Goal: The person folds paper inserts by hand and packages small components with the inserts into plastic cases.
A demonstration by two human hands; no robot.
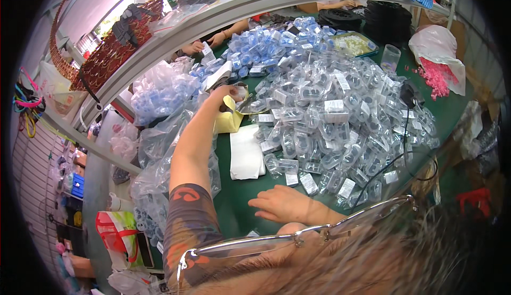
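Scene: a head-worn view down onto a green worktop (239, 199) crowded with small packaged parts; the wearer's glasses rim and hair fill the lower right of the view.
Left hand (226, 93): reaches up along the worktop's left side, fingers closed around a small clear plastic case (240, 91) at the near-left edge of the big pile; what the case holds is too small to tell.
Right hand (282, 204): lies flat and empty, fingers spread loosely, on bare green worktop near the front edge, just beside the nearest cases.
Main pile: a large heap of clear plastic cases (330, 114), many with small white labels, covers the middle and right of the worktop.
Blue pile: a smaller heap of blue-tinted cases (266, 47) lies toward the far edge.
Paper: yellow sheets (230, 120) sit under the left hand, and white sheets (246, 154) just in front of them.
Bags: clear plastic bags (159, 90) holding more blue pieces bulge along the left edge.
Others: another person's hands (205, 43) rest at the far side, beneath a shelf rail.
Progress: judging by the heap, only one case is in hand and the great bulk looks unhandled; which cases are finished cannot be told.
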